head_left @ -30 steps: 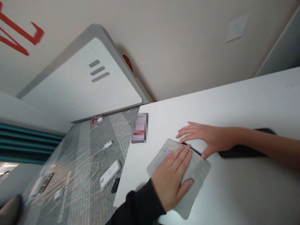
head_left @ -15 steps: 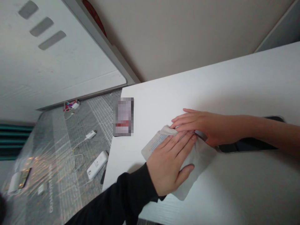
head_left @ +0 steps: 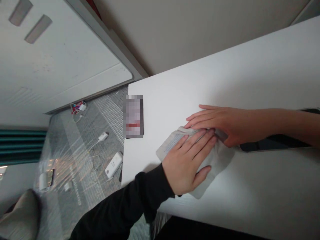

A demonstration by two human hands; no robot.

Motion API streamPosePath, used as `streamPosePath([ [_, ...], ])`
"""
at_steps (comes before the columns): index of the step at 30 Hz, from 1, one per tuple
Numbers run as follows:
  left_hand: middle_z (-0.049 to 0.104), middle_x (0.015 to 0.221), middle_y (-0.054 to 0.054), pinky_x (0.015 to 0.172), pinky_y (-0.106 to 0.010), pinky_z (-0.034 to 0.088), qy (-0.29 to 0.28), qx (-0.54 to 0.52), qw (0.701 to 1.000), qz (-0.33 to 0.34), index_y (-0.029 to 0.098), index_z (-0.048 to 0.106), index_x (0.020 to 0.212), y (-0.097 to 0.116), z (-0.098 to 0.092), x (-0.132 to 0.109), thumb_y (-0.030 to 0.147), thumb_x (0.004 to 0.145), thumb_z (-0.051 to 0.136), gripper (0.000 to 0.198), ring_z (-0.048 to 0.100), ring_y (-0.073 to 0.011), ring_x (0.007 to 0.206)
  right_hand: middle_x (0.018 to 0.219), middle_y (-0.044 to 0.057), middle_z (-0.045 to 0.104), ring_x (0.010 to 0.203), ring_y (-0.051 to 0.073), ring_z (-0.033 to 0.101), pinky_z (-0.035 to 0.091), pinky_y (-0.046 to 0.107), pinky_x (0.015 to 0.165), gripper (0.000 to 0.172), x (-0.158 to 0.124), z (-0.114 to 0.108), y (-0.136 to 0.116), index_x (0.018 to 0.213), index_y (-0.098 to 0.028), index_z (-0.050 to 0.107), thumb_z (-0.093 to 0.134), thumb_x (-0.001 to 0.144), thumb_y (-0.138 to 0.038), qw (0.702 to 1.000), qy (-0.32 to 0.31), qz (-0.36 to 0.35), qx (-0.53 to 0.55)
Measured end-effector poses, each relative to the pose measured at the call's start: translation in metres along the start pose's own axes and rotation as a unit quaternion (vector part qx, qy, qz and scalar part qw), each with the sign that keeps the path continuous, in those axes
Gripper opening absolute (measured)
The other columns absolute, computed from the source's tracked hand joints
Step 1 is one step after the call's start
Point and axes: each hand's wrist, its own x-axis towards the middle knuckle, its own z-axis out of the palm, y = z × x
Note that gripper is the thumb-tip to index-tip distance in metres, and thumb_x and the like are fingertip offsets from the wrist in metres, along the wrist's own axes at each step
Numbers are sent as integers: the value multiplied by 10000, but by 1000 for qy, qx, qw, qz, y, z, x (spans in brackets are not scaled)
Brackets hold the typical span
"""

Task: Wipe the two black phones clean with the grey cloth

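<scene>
Presently, the grey pouch [head_left: 217, 158] lies on the white counter [head_left: 262, 186], beneath both hands, with its upper edge bunched and creased. Principal risk, in my judgement: uneven pressure from the two hands could slide the pouch or fold its edge further, since the fabric appears thin and slack. Secondary risk: the right forearm passes over a dark flat device [head_left: 270, 143] and could nudge it if the elbow swings; contact there cannot be confirmed. A pixelated slab [head_left: 133, 116] sits at the counter's left edge, where a knock from the left arm could send it onto the plastic-covered bed [head_left: 95, 181].

Pose: the left hand [head_left: 186, 163], in a black sleeve [head_left: 155, 186], is flat and palm down on the pouch, fingers extended, thumb spread, gripping nothing. The right hand [head_left: 220, 123] reaches in from the right, forearm bare and nearly level, fingers extended over the bunched edge, thumb apart below. Whether it pinches fabric cannot be told.
</scene>
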Motion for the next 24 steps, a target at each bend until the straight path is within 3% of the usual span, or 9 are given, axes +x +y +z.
streamPosePath([
  [2, 181, 1835, -68, 1357, -426, 198, 9, 0, 1000, -1, 107, 210, 1735, 3, 0, -6, 514, 1129, 368, 747, 134, -231, 1710, 1703, 61, 514, 1601, 310, 431, 86, 546, 1390, 903, 0, 0, 2, 1631, -313, 485, 810, 793, -225, 1000, 5, 3, -10],
  [7, 191, 1833, -48, 1361, -391, 153, 9, 47, 997, -62, 117, 194, 1739, 25, 6, -49, 493, 1139, 381, 733, 130, -209, 1709, 1665, 84, 554, 1601, 372, 419, 92, 658, 1362, 741, 6, -8, 0, 1509, -334, 636, 874, 831, -515, 999, -35, 14, -13],
  [11, 179, 1835, -64, 1337, -428, 268, 16, 23, 998, -56, 116, 218, 1730, 20, 9, -24, 516, 1124, 418, 753, 172, -234, 1703, 1706, 73, 507, 1626, 361, 378, 72, 627, 1369, 836, 2, -15, 6, 1591, -363, 554, 885, 830, -467, 999, -46, 24, -5],
  [14, 182, 1835, -81, 1343, -432, 259, 41, 10, 998, -44, 96, 236, 1719, 16, 11, -7, 485, 1123, 417, 735, 170, -231, 1703, 1720, 66, 489, 1627, 340, 381, 68, 597, 1373, 874, 1, -16, 9, 1636, -369, 492, 853, 840, -348, 999, -44, 18, -6],
  [20, 195, 1833, -79, 1343, -407, 197, 32, 61, 995, -76, 100, 157, 1741, 41, 17, -59, 458, 1140, 341, 723, 151, -229, 1707, 1646, 125, 569, 1597, 384, 421, 74, 668, 1349, 757, 10, -11, -1, 1483, -326, 661, 898, 809, -576, 999, -44, -19, -20],
  [22, 195, 1831, -92, 1338, -410, 205, 17, 73, 994, -76, 93, 150, 1740, 41, 14, -59, 475, 1140, 355, 740, 162, -240, 1706, 1642, 145, 572, 1600, 379, 417, 57, 670, 1347, 780, 11, -11, -3, 1488, -292, 657, 910, 804, -567, 998, -43, -26, -24],
  [24, 193, 1831, -91, 1336, -427, 224, 8, 63, 996, -66, 95, 158, 1737, 36, 10, -41, 493, 1137, 368, 750, 180, -249, 1702, 1663, 153, 548, 1619, 365, 388, 50, 656, 1351, 794, 10, -10, -3, 1516, -265, 632, 920, 808, -479, 998, -43, -23, -30],
])
